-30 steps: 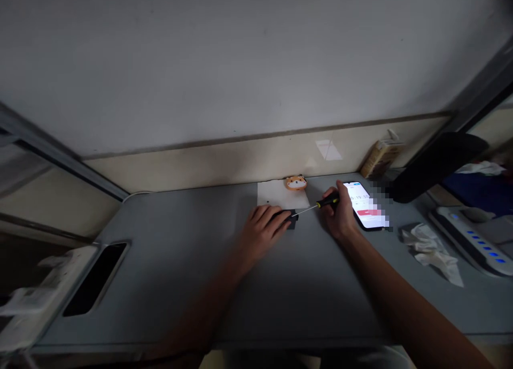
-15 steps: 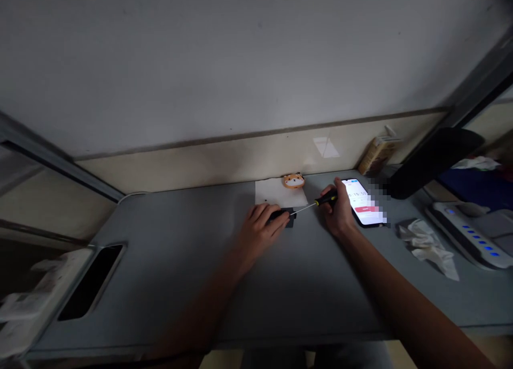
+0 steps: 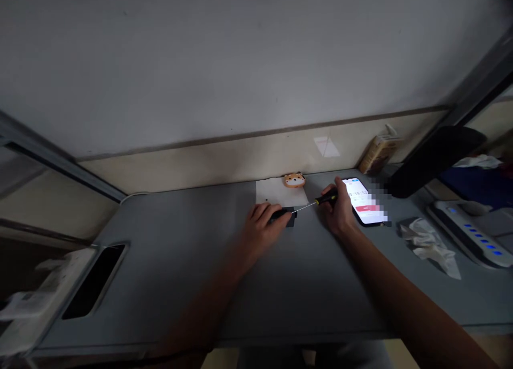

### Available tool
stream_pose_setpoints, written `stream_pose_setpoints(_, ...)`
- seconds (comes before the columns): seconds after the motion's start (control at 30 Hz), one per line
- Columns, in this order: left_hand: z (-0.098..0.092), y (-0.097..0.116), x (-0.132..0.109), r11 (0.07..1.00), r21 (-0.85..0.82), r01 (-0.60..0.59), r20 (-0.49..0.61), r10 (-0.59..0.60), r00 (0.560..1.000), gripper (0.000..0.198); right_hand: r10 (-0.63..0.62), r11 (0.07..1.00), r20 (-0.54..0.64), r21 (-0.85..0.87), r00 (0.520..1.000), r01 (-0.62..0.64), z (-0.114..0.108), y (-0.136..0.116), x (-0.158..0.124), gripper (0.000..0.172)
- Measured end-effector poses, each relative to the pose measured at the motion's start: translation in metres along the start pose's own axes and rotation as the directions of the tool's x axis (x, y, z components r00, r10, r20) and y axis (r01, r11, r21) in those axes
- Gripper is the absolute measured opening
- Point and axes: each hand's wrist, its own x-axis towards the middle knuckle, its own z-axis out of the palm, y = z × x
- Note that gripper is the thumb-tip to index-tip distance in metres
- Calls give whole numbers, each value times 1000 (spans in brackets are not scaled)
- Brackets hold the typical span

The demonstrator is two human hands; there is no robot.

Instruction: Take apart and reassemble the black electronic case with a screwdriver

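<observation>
The right grip (image 3: 339,211) clamps a screwdriver (image 3: 326,198) pointing left at a black block (image 3: 290,223) clamped in the left grip (image 3: 262,225).

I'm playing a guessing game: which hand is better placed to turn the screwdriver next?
Probably the right hand: it grips the screwdriver, which points toward the dark block. The left hand is busy holding that block.

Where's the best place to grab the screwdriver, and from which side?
Probably grab the screwdriver by its thick black-and-yellow handle, coming from the right, where the right hand grips it. That chunky end points right, while the thin shaft runs left to the black block under the left hand, so that end looks harder to hold.
</observation>
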Motion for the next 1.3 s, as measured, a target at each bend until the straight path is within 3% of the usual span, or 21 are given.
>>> stream_pose_setpoints(0.2,-4,2,1,997,60,-38,52,35,998,17,-84,996,-1,28,996,84,-4,1,4,59)
stream_pose_setpoints(0.33,-3,5,-3,994,74,-75,107,67,992,23,-128,972,168,-173,977,157,-4,6,-2,63)
stream_pose_setpoints(0.43,-2,8,-6,990,63,-128,136,118,984,28,-171,881,378,-355,910,313,-3,13,-8,66)
stream_pose_setpoints(0.53,-3,10,-7,986,51,-159,162,149,975,31,-191,796,533,-408,824,448,-3,20,-9,64)
stream_pose_setpoints(0.63,-5,10,-6,990,12,-139,196,134,971,32,-157,767,606,-423,780,483,-4,23,-7,60)
stream_pose_setpoints(0.8,-6,8,-7,993,-66,-100,185,110,976,31,-110,760,648,-434,753,485,-5,24,-6,60)
stream_pose_setpoints(0.9,-5,5,-9,986,-137,-91,136,110,985,31,-92,767,620,-455,780,452,-4,23,-7,63)
stream_pose_setpoints(1.03,-8,-3,-11,967,-254,-7,116,38,993,34,-76,822,496,-460,865,336,-5,21,-4,66)
stream_pose_setpoints(1.17,-13,-13,-11,906,-386,176,219,-95,971,28,-32,930,344,-333,939,154,-5,18,0,65)
stream_pose_setpoints(1.3,-14,-18,-13,788,-494,367,329,-221,918,19,7,989,242,-144,970,28,-5,12,4,59)
